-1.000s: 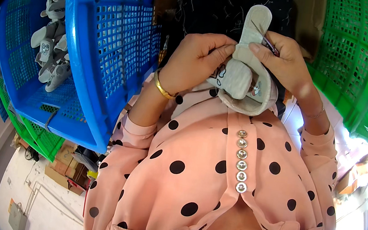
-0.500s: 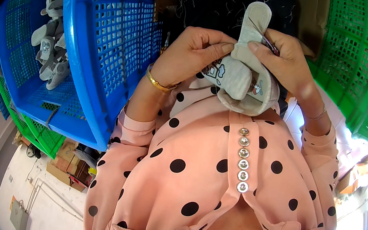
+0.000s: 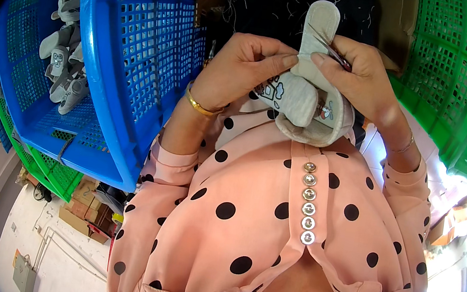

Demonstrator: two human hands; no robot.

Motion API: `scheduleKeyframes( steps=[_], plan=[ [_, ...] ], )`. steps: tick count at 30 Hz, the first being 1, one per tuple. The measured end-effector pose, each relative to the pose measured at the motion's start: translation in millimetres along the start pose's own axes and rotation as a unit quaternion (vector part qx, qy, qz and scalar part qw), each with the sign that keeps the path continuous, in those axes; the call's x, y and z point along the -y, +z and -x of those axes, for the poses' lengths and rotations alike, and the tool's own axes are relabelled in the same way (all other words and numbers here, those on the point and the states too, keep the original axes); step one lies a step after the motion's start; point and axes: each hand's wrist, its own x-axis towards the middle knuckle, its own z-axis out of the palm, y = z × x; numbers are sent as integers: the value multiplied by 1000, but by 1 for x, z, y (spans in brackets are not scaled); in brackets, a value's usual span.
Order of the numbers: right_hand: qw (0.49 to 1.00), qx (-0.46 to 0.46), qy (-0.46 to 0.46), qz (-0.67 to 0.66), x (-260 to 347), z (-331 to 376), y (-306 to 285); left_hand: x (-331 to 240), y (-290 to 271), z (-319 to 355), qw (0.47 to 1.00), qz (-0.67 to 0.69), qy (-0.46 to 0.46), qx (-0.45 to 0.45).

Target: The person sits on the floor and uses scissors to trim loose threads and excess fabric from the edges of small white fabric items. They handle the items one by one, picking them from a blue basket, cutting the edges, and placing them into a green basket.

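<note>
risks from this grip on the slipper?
1. The right hand works a thin pointed tool beside the left hand's fingertips on the grey slipper; a slip could nick a finger.
2. The slipper is held in the air against the chest; it might drop if either hand lets go.

Your blouse (image 3: 270, 223) is salmon pink with black polka dots, closed by a row of silvery buttons (image 3: 308, 201). The slipper (image 3: 311, 97) you hold is pale grey with a small cartoon print in white, black and a touch of red (the sole edge looks cream). Your bangle (image 3: 199, 104) is gold. The crate (image 3: 121, 52) beside you is bright blue, the one opposite (image 3: 448, 86) green, and the cloth (image 3: 289, 4) beyond is black, flecked with pale threads.
</note>
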Motion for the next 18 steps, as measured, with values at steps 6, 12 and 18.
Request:
scheduleKeyframes(
  steps=[6, 12, 18],
  plan=[
    [999, -9, -2, -31, -1, -1, 2, 6, -4, 0, 999, 36, 6, 17],
    [1000, -3, 1, -20, -2, -1, 1, 9, -2, 0, 999, 45, 6, 7],
    [1000, 4, -3, -5, -3, -2, 0, 3, -1, 2, 1000, 10, 10, -1]
  ],
)
